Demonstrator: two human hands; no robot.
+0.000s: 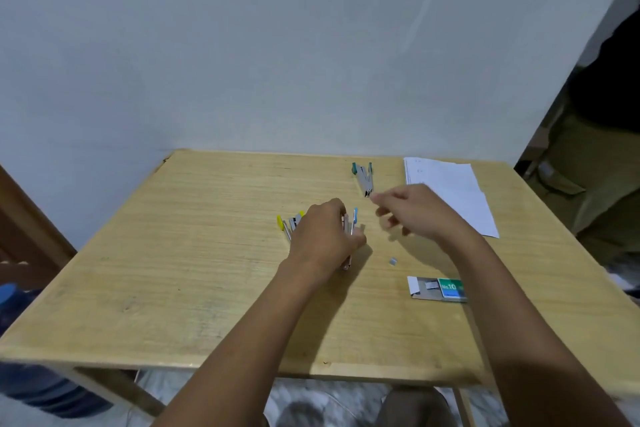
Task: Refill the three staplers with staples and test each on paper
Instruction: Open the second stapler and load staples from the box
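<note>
Three small staplers lie on a wooden table [207, 288]. My left hand [325, 236] grips the blue stapler [354, 218], which is swung open. The yellow stapler [287, 224] lies open just left of that hand, partly hidden by it. The green stapler [364, 178] lies open further back. My right hand [412, 211] hovers blurred to the right of the blue stapler, fingers pinched; whether it holds staples I cannot tell. A small strip of staples [393, 261] lies loose on the table. The open staple box [438, 289] sits at the front right.
A white sheet of paper [450, 194] lies at the table's back right corner. A pale wall stands behind the table. A blue object [10, 291] sits beyond the left edge. Dark clutter fills the doorway at the right.
</note>
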